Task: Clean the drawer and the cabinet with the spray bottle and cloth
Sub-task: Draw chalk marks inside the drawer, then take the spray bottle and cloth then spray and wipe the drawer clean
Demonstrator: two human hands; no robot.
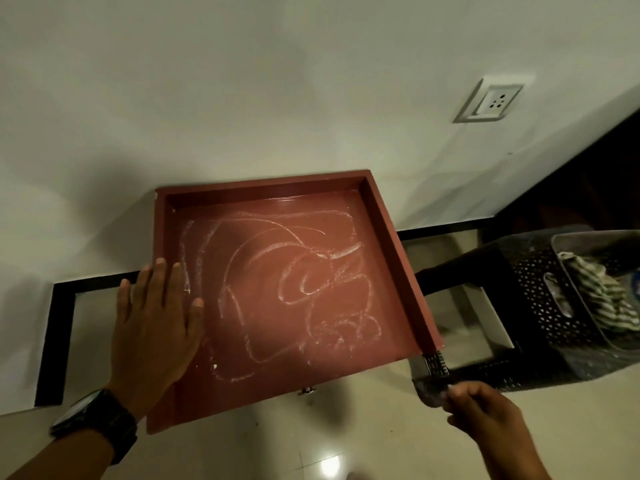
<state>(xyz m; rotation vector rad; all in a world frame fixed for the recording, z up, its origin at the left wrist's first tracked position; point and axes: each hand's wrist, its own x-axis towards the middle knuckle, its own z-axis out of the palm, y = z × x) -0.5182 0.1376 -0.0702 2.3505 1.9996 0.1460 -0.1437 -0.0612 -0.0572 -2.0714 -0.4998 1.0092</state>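
Observation:
A red-brown drawer (398, 244) lies out of its cabinet on the tiled floor, its far end against the white wall. White chalky streaks (294, 282) curl across its bottom. A small metal knob (307, 390) shows at its near edge. My left hand (156, 323), with a black watch on the wrist, rests flat over the drawer's left rim, fingers spread. My right hand (485, 414) is curled on the near corner of a black perforated basket (540, 306) to the drawer's right. A striped cloth (602, 299) lies in the basket. I see no spray bottle that I can identify.
A grey inner bin (588, 244) sits in the black basket, with a blue object (636, 285) at the frame's edge. A wall socket (491, 102) is up right. A black skirting strip (59, 337) runs along the wall. Dark furniture (588, 174) stands at the far right.

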